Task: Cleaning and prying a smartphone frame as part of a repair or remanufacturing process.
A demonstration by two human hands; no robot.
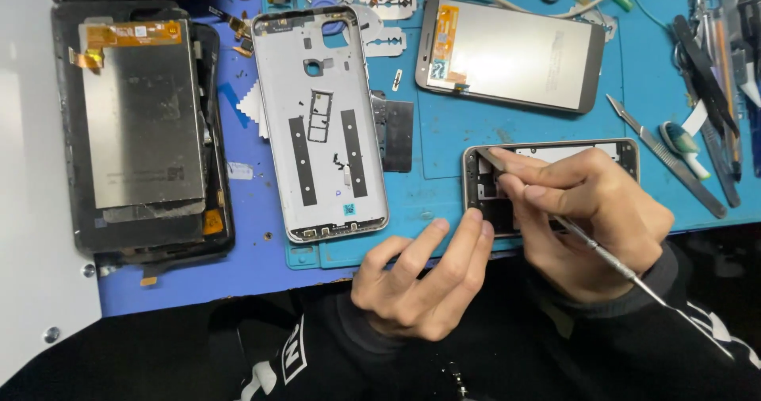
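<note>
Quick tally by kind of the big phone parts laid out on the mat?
Display panels lying face down: 2
Silver back cover: 1
Phone frame under the hands: 1
Total: 4

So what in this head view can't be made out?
- Phone frame: its lower part lies under the right hand, so the inside is mostly hidden.
- Metal tool: its tip sits behind the fingers; contact point unseen.
- Left hand: fingertips at the frame's corner; touching or not is unclear.
- Tools at right: cut off by the edge.
</note>
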